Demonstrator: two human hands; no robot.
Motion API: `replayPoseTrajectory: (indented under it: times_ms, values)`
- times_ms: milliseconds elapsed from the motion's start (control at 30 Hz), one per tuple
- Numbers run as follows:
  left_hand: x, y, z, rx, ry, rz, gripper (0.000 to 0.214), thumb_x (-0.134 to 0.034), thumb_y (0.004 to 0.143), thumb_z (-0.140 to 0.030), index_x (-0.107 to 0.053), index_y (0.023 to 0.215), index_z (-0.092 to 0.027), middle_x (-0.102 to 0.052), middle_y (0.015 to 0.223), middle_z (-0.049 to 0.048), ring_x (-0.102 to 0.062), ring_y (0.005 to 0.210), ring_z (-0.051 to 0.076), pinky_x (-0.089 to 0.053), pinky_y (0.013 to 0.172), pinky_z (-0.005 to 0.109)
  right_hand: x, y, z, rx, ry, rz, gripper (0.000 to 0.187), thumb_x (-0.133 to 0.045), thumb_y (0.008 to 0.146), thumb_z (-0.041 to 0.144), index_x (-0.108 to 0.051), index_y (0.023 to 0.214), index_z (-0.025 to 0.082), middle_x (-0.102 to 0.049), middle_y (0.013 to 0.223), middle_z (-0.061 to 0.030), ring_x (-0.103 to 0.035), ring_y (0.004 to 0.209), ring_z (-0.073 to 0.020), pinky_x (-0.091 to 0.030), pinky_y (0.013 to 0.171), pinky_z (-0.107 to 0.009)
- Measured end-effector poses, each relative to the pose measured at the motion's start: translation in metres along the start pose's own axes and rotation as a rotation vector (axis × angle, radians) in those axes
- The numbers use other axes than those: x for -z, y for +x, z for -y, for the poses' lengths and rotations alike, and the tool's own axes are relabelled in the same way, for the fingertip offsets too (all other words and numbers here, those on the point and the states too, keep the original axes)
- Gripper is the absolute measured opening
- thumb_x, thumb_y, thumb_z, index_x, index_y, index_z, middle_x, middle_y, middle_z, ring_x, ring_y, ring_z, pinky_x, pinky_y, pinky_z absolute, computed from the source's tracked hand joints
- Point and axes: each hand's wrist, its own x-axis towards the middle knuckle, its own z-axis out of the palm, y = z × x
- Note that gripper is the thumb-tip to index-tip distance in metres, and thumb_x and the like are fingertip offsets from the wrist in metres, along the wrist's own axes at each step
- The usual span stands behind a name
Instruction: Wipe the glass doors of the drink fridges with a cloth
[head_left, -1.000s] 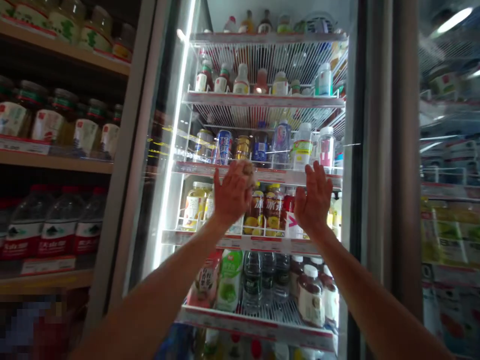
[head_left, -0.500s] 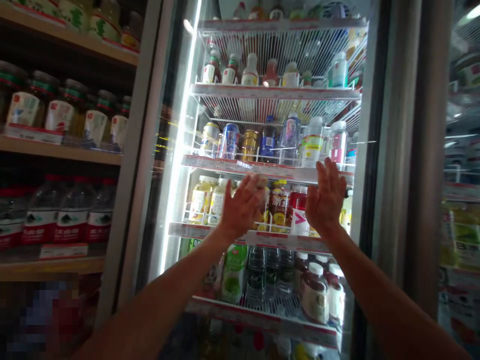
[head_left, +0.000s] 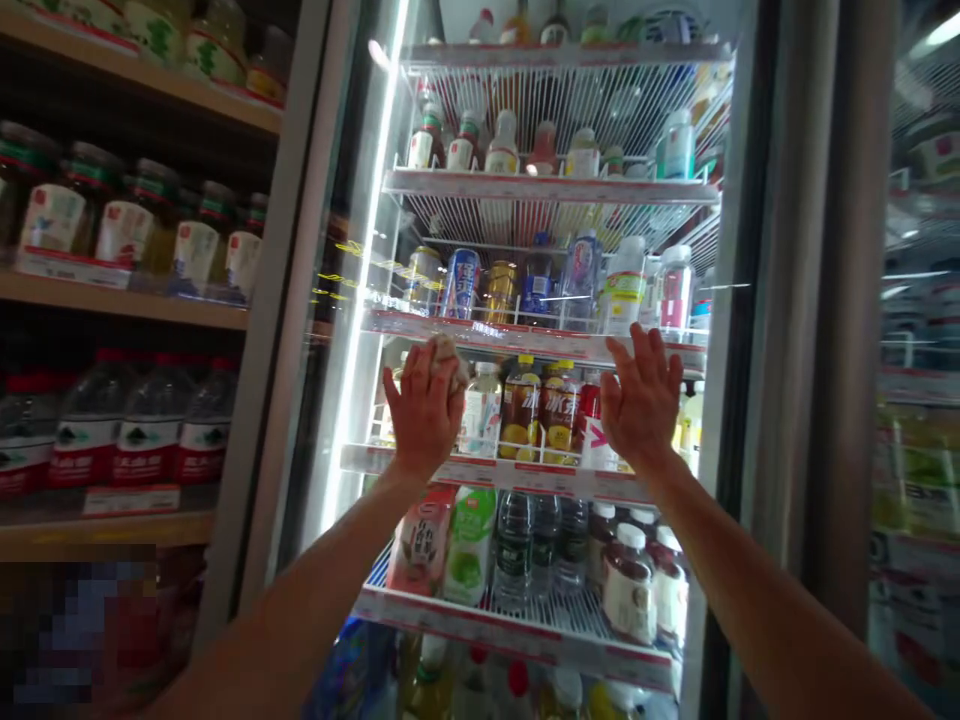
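My left hand is pressed against the glass door of a lit drinks fridge, its fingers over a crumpled pale cloth. Part of the cloth sticks out past the fingertips on the right; the palm side is hidden. Farther right, my right hand lies flat on the glass with fingers spread, holding nothing. Between the two hands, behind the glass, stand brown-labelled tea bottles and a bottle with a pink V.
Wire shelves inside the fridge carry several rows of bottles and cans. Left of the metal door frame, an open wooden shelf holds jars and red-capped water bottles. A second fridge stands at the right edge.
My left hand has slid left across the glass with the cloth, uncovering the tea bottles. My right hand stays in nearly the same place.
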Motion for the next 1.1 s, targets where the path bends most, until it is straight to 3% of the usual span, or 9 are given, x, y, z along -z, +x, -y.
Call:
replayPoseTrajectory:
  times_ms: [100,333,433,567,633,800,900,1033,1100]
  values:
    - [0.003,0.007,0.004,0.089,-0.014,-0.038,0.034,-0.042,0.088,-0.034,-0.05,0.116,-0.018,-0.039,0.14,0.013,-0.025,0.135,0.025,-0.013,0.11,0.05,-0.001,0.0,0.002,-0.001,-0.017,0.019,0.044,-0.029,0.09,0.037,-0.041,0.131,0.025,-0.036,0.143,-0.0067,-0.025,0.136,-0.0235,-0.023,0.107,-0.05]
    - [-0.009,0.004,-0.072,-0.17,-0.142,0.088,0.032,-0.039,0.09,-0.036,-0.051,0.115,-0.021,-0.046,0.135,0.0079,-0.035,0.13,0.02,-0.009,0.112,0.047,0.002,0.0,0.0,0.002,0.02,0.012,0.044,-0.027,0.091,0.036,-0.044,0.129,0.022,-0.039,0.141,-0.0078,-0.026,0.135,-0.0229,-0.023,0.107,-0.049]
    - [-0.005,0.01,-0.043,-0.146,-0.112,0.073,0.033,-0.041,0.09,-0.03,-0.048,0.122,-0.028,-0.051,0.13,0.0041,-0.042,0.124,0.019,-0.006,0.112,0.048,0.002,0.0,-0.001,-0.012,0.031,0.024,0.045,-0.026,0.091,0.035,-0.041,0.131,0.022,-0.04,0.141,-0.0072,-0.026,0.135,-0.0218,-0.022,0.108,-0.048]
    - [-0.002,0.019,0.006,0.113,-0.054,-0.034,0.039,-0.04,0.089,-0.029,-0.047,0.127,-0.023,-0.04,0.14,0.0096,-0.03,0.133,0.026,-0.006,0.11,0.054,0.001,0.0,0.002,-0.021,-0.001,0.049,0.044,-0.028,0.091,0.036,-0.041,0.131,0.023,-0.037,0.142,-0.0066,-0.024,0.136,-0.0216,-0.022,0.109,-0.047]
    - [-0.004,0.017,-0.002,0.115,-0.057,-0.039,0.039,-0.039,0.089,-0.029,-0.047,0.127,-0.021,-0.038,0.141,0.01,-0.025,0.135,0.026,-0.008,0.11,0.054,0.001,0.0,0.003,-0.021,-0.027,0.044,0.043,-0.029,0.09,0.038,-0.043,0.129,0.023,-0.037,0.143,-0.0063,-0.024,0.136,-0.0222,-0.022,0.108,-0.048]
    - [-0.011,-0.001,-0.059,-0.179,-0.144,0.08,0.038,-0.044,0.088,-0.032,-0.048,0.125,-0.024,-0.045,0.136,0.0049,-0.03,0.133,0.021,-0.005,0.113,0.048,0.002,0.001,0.001,0.001,-0.03,0.045,0.043,-0.029,0.09,0.036,-0.042,0.13,0.024,-0.039,0.141,-0.0054,-0.026,0.135,-0.0221,-0.024,0.107,-0.049]
    - [-0.006,0.0,-0.035,-0.141,-0.124,0.061,0.037,-0.044,0.088,-0.028,-0.047,0.125,-0.03,-0.045,0.137,0.003,-0.034,0.131,0.02,-0.005,0.112,0.05,0.003,0.001,-0.001,0.004,-0.03,0.047,0.043,-0.029,0.091,0.035,-0.041,0.13,0.023,-0.04,0.141,-0.0063,-0.026,0.135,-0.0213,-0.025,0.107,-0.047]
    - [0.002,0.011,0.021,0.153,0.002,-0.062,0.043,-0.043,0.088,-0.027,-0.042,0.131,-0.025,-0.04,0.14,0.0096,-0.032,0.132,0.026,-0.013,0.109,0.055,0.002,0.0,0.002,-0.005,-0.044,0.056,0.043,-0.03,0.091,0.037,-0.041,0.13,0.023,-0.036,0.143,-0.0064,-0.023,0.136,-0.0218,-0.022,0.108,-0.047]
    - [0.002,0.009,0.016,0.156,0.025,-0.068,0.042,-0.041,0.089,-0.025,-0.042,0.131,-0.022,-0.039,0.14,0.0102,-0.03,0.133,0.026,-0.014,0.108,0.055,0.002,0.0,0.004,-0.015,-0.048,0.064,0.043,-0.031,0.09,0.037,-0.041,0.13,0.024,-0.035,0.144,-0.0057,-0.022,0.137,-0.0224,-0.021,0.109,-0.048]
